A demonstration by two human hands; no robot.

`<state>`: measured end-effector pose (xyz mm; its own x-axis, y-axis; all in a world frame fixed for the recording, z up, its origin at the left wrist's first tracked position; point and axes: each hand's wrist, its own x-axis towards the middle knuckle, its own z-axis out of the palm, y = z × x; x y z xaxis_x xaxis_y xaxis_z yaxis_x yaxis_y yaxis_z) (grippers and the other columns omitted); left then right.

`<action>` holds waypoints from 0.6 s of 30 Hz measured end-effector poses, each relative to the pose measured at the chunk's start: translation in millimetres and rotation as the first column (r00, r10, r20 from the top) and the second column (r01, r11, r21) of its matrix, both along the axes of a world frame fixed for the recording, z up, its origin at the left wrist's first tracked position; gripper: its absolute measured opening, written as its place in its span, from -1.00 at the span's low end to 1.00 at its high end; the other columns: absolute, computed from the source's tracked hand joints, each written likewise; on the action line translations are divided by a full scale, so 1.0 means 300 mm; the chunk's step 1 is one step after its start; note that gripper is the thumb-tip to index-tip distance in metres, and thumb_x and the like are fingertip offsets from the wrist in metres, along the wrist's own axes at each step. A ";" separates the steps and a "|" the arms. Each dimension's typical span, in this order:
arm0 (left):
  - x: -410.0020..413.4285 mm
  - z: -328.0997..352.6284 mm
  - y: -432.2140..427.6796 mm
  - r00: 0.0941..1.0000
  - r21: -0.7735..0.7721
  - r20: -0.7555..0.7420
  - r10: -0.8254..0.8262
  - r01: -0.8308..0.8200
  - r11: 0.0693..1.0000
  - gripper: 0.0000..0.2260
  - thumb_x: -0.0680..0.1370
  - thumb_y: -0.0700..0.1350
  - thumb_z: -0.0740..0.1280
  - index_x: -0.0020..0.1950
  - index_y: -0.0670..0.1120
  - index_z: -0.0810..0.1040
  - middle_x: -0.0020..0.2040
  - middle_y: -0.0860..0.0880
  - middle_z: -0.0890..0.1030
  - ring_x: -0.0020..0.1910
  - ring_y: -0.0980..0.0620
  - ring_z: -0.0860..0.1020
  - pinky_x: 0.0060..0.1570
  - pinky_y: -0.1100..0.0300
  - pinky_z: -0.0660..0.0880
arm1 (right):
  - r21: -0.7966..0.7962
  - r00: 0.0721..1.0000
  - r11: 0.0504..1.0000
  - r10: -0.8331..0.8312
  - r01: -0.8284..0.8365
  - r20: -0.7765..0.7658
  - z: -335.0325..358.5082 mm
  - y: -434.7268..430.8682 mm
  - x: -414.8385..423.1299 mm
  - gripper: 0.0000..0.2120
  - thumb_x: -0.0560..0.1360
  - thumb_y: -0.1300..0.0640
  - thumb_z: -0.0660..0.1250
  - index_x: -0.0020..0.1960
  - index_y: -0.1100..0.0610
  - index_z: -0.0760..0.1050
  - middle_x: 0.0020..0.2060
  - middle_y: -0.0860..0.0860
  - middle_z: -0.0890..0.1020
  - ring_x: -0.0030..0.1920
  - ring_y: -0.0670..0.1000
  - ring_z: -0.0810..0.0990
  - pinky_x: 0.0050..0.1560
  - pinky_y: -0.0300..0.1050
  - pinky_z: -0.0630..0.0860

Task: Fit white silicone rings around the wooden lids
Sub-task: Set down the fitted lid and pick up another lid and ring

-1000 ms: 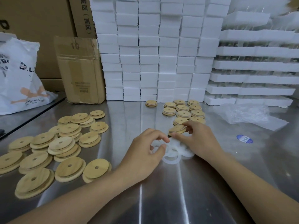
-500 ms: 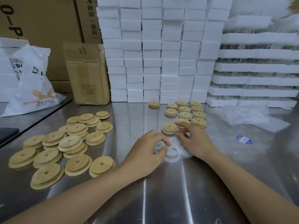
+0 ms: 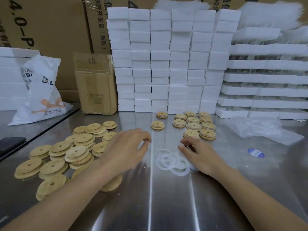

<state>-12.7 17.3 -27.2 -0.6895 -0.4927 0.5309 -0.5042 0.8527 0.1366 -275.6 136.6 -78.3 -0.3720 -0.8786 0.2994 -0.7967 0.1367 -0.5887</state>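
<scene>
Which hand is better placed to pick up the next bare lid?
Left, probably. The left hand hovers empty at the edge of the bare lids, while the right hand is farther off, at the rings, so it could take a ring instead.

Bare wooden lids (image 3: 66,157), round with a centre hole, lie in loose overlapping stacks on the left. Banded lids (image 3: 194,125), pale around the edge, sit flat in rows further back on the right. Thin white rings (image 3: 168,161) lie overlapping in the middle.
</scene>
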 end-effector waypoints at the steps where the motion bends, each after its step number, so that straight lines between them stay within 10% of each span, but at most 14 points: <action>1: 0.024 0.012 -0.039 0.997 -0.005 0.017 0.078 -0.078 0.997 -0.83 0.68 0.00 0.27 0.19 0.16 0.63 0.09 0.16 0.66 0.07 0.06 0.63 0.00 0.05 0.52 | 0.002 1.000 1.000 0.005 -0.005 0.002 0.001 0.003 0.001 -0.64 0.62 -0.24 0.29 0.34 -0.14 0.55 0.15 -0.19 0.65 0.15 -0.16 0.58 0.16 -0.18 0.46; 11: 0.176 -0.036 -0.269 0.874 0.134 0.298 0.383 -0.436 0.890 -0.69 0.67 0.27 0.22 0.40 0.33 0.50 0.25 0.12 0.66 0.16 0.00 0.61 0.05 0.00 0.60 | 0.004 0.998 1.000 0.027 -0.026 -0.052 0.023 0.021 0.009 -0.73 0.62 -0.21 0.31 0.21 -0.10 0.62 0.04 -0.18 0.68 0.10 -0.14 0.61 0.22 -0.02 0.54; 18: 0.159 -0.054 -0.281 0.915 0.228 0.200 0.352 -0.393 0.891 -0.82 0.56 0.32 0.39 0.07 0.30 0.59 0.00 0.24 0.61 -0.03 0.14 0.57 -0.05 0.07 0.59 | 0.037 0.996 0.998 0.056 -0.053 -0.067 0.031 0.022 0.028 -0.72 0.63 -0.26 0.26 0.17 -0.15 0.61 0.04 -0.21 0.66 0.09 -0.17 0.60 0.19 -0.01 0.56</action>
<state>35.1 -67.0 -43.5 -0.4889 -0.8341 0.2556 -0.8092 0.5430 0.2243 -267.1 143.2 -68.9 -0.3029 -0.9075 0.2911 -0.8416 0.1114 -0.5284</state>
